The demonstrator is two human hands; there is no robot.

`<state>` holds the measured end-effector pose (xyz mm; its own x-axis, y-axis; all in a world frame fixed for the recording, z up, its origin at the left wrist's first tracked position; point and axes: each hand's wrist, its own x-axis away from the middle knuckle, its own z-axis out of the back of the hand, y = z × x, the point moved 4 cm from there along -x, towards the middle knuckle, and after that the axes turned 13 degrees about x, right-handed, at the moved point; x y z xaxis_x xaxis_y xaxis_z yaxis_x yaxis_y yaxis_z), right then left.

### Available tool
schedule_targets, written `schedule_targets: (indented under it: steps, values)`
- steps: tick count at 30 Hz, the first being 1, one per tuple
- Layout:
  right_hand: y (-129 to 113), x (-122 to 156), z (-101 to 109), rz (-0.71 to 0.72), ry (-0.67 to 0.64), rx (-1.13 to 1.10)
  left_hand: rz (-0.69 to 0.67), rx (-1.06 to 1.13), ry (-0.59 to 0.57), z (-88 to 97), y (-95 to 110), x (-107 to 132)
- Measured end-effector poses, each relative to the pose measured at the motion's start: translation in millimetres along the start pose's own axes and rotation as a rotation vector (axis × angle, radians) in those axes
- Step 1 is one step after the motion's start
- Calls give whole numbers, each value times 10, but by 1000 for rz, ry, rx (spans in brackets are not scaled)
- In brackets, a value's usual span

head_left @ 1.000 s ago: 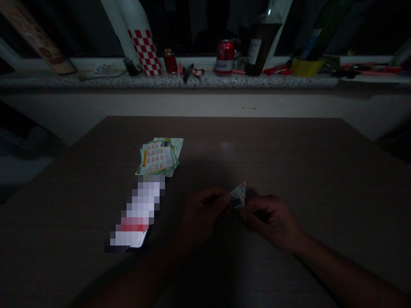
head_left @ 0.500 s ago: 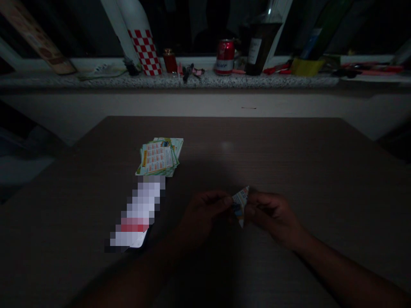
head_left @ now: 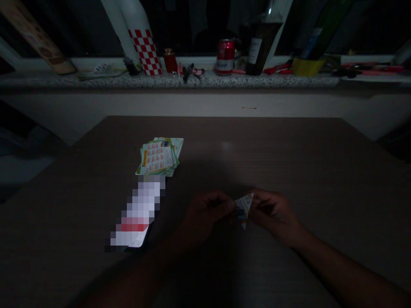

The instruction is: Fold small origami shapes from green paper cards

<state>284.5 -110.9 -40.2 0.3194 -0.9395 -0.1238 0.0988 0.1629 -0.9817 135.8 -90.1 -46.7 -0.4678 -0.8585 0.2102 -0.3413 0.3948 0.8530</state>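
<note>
A small folded printed paper [head_left: 243, 206] is held just above the dark wooden table [head_left: 289, 149], pinched between both hands. My left hand [head_left: 205, 216] grips its left edge with closed fingers. My right hand [head_left: 272, 216] grips its right upper corner, fingers also closed. The paper is folded to a triangle shape with a point hanging down. A stack of similar printed cards [head_left: 160, 156] lies on the table to the left and farther away.
A blurred flat object [head_left: 136, 214] lies near the cards. On the stone windowsill [head_left: 64, 81] stand a red can [head_left: 224, 57], a dark bottle [head_left: 259, 47], a red-checked white cylinder [head_left: 143, 42], a small red jar [head_left: 169, 60] and several small items.
The folded paper and both hands have shifted slightly right and toward me. The paper has turned, its upper tip now leaning right toward my right hand.
</note>
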Motion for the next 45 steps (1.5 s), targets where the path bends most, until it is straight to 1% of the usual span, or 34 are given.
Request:
schedule_targets:
  steps: [3, 5, 9, 11, 14, 19, 24, 28, 32, 36, 38, 41, 45]
  values:
    - [35, 3, 11, 2, 77, 64, -66, -151, 12, -35, 37, 45]
    - [54, 4, 19, 3, 106, 85, -96, -211, 5, -52, 47, 69]
    - [64, 11, 35, 10, 167, 108, -174, -420, -12, -59, 77, 98]
    - [54, 15, 35, 16, 188, 104, -191, -491, -17, -57, 85, 105]
    - [27, 18, 18, 43, 175, 99, -179, -491, -20, -54, 68, 108]
    - [4, 25, 4, 87, 152, 179, -179, -449, -15, -55, 28, 106]
    - [13, 37, -2, 95, 121, 214, -157, -447, -26, -60, 31, 99]
    - [6, 41, -18, 91, 103, 188, -174, -477, -29, -73, 45, 101]
    - [0, 38, -29, 90, 109, 200, -167, -517, -19, -86, 36, 106]
    - [6, 33, -15, 88, 124, 212, -188, -511, -38, -100, 37, 112]
    - [-4, 30, -3, 117, 132, 250, -191, -485, -45, -100, 40, 110]
    - [-24, 27, -2, 161, 107, 328, -196, -447, -49, -93, 44, 105]
    - [-43, 32, -13, 206, 89, 435, -193, -476, -44, -83, 35, 103]
